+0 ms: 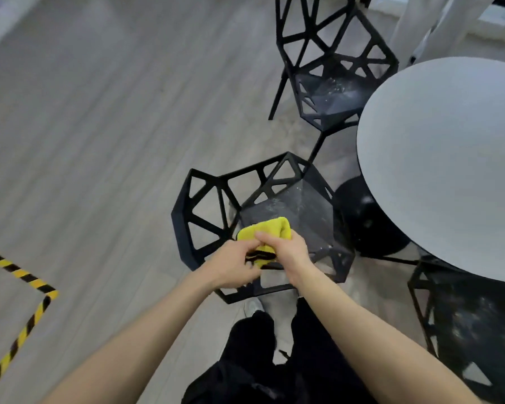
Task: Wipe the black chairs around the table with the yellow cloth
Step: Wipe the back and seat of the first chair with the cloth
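Note:
A black lattice chair stands right in front of me, its seat dusty with whitish marks. Above its seat I hold a bunched yellow cloth with both hands. My left hand pinches the cloth's near edge, and my right hand grips it from the right. A second black chair with a dusty seat stands farther away beside the table. A third black chair is at the lower right, partly under the table top.
A round grey table on a black pedestal base fills the right side. Yellow-and-black striped tape marks the wood floor at the lower left. My legs in black trousers are just behind the near chair.

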Available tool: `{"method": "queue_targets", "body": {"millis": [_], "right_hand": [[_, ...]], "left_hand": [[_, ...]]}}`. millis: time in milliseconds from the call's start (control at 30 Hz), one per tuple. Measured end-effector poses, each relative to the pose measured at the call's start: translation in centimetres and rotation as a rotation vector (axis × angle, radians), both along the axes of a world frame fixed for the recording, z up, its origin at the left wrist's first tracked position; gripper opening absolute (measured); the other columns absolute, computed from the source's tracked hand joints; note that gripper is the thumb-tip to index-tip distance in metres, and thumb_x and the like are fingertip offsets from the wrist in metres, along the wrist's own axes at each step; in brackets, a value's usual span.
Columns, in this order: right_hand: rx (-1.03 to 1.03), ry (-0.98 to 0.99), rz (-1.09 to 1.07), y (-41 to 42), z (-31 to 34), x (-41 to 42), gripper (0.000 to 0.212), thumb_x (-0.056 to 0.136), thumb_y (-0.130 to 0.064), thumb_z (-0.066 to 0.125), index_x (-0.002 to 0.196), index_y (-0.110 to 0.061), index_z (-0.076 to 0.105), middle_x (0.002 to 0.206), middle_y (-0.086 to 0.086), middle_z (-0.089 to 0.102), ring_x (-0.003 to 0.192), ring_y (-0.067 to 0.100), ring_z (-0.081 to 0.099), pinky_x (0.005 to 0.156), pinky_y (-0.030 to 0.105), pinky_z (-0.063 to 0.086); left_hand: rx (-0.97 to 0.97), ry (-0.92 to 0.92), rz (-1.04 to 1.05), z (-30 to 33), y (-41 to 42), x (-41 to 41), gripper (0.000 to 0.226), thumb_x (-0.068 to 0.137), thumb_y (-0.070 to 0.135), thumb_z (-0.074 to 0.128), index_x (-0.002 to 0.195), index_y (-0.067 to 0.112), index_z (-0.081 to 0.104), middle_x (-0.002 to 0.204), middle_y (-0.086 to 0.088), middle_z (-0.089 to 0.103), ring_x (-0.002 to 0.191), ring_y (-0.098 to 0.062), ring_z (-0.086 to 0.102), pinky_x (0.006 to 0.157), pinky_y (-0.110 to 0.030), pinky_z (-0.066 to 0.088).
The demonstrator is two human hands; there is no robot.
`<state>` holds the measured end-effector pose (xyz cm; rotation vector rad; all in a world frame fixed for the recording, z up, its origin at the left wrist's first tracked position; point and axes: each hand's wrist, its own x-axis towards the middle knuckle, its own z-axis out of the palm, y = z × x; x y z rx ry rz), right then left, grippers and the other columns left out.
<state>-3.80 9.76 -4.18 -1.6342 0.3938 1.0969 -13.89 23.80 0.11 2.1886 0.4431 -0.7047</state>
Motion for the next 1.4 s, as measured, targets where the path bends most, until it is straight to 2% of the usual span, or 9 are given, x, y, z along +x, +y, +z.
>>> {"method": "queue_targets", "body": {"millis": [200,400,500,700,800,933,1100,1233,1400], "right_hand": [[0.004,-0.037,0.020,2.4,-4.2,0.8,0.038,0.075,-0.041,0.083,0.110,-0.033,0.073,0.110,-0.002,0.078,0.106,0.023,0.073,0.098,0.052,0.060],[0.168,-0.178,0.045,11.4,-6.8,4.4,0.033,0.078,-0.029,0.085,0.106,-0.033,0.068,0.103,-0.005,0.073,0.098,0.013,0.070,0.096,0.041,0.059],[0.198,-0.350,0.053,17.6,-7.8,4.4,0.037,0.077,-0.041,0.085,0.107,-0.031,0.066,0.095,-0.013,0.071,0.091,0.006,0.067,0.091,0.039,0.057],[0.423,-0.592,0.278,22.3,-9.5,-3.9,0.033,0.082,-0.014,0.079,0.111,-0.007,0.065,0.172,0.008,0.033,0.162,0.016,0.024,0.127,0.040,0.031],[0.568,-0.663,0.369,18.0,-9.8,-6.8,0.032,0.088,-0.002,0.074,0.117,0.001,0.061,0.172,0.009,0.031,0.163,0.022,0.022,0.128,0.045,0.032],[0.436,-0.619,0.298,21.0,-11.3,-2.3,0.078,0.092,0.002,0.064,0.162,-0.017,0.036,0.171,0.001,0.036,0.159,0.020,0.031,0.126,0.044,0.035],[0.049,-0.410,0.076,25.3,-16.5,5.9,0.067,0.089,-0.030,0.055,0.156,-0.033,0.051,0.157,-0.001,0.056,0.145,0.023,0.051,0.119,0.045,0.042],[0.359,-0.423,0.190,20.9,-10.1,-2.4,0.060,0.090,-0.003,0.059,0.147,-0.023,0.063,0.161,-0.003,0.052,0.154,0.010,0.040,0.124,0.030,0.036],[0.512,-0.459,0.308,14.0,-8.6,-8.0,0.066,0.086,0.014,0.059,0.145,-0.016,0.063,0.165,-0.001,0.045,0.158,0.015,0.034,0.126,0.044,0.037]], "left_hand": [[0.291,-0.258,0.663,-2.2,8.0,-4.6,0.007,0.104,0.035,0.065,0.104,0.038,0.071,0.091,0.013,0.070,0.089,-0.007,0.066,0.078,-0.034,0.055],[0.134,-0.074,1.261,-7.1,14.8,-3.7,0.044,0.108,0.049,0.033,0.121,0.025,0.067,0.112,-0.002,0.068,0.114,-0.025,0.065,0.105,-0.055,0.054],[0.018,0.008,1.326,-9.6,15.7,-1.2,0.046,0.114,0.036,0.026,0.132,0.019,0.065,0.123,-0.010,0.072,0.118,-0.028,0.065,0.096,-0.045,0.052],[0.036,-0.027,1.348,-13.1,15.6,-1.9,0.032,0.105,0.042,0.047,0.115,0.027,0.074,0.109,0.007,0.077,0.103,-0.001,0.070,0.103,-0.036,0.054],[0.102,-0.075,1.286,-12.0,14.5,-1.5,0.024,0.114,0.020,0.044,0.123,0.029,0.064,0.104,0.026,0.064,0.084,0.019,0.061,0.076,-0.005,0.043],[0.137,-0.063,1.357,-11.8,14.4,-1.1,0.033,0.115,0.025,0.034,0.116,0.028,0.067,0.102,0.018,0.067,0.109,-0.012,0.058,0.083,-0.025,0.037],[0.118,-0.024,1.416,-12.3,14.4,-1.1,0.044,0.115,0.039,0.027,0.116,0.033,0.071,0.106,0.001,0.068,0.109,-0.022,0.058,0.093,-0.038,0.039],[0.103,-0.061,1.422,-12.6,15.0,-1.6,0.040,0.114,0.035,0.034,0.113,0.033,0.073,0.102,0.010,0.070,0.106,-0.019,0.061,0.092,-0.034,0.044],[0.078,-0.089,1.404,-12.0,14.6,-1.2,0.039,0.113,0.032,0.037,0.092,0.041,0.068,0.092,0.019,0.068,0.088,0.002,0.060,0.076,-0.016,0.044]]}}
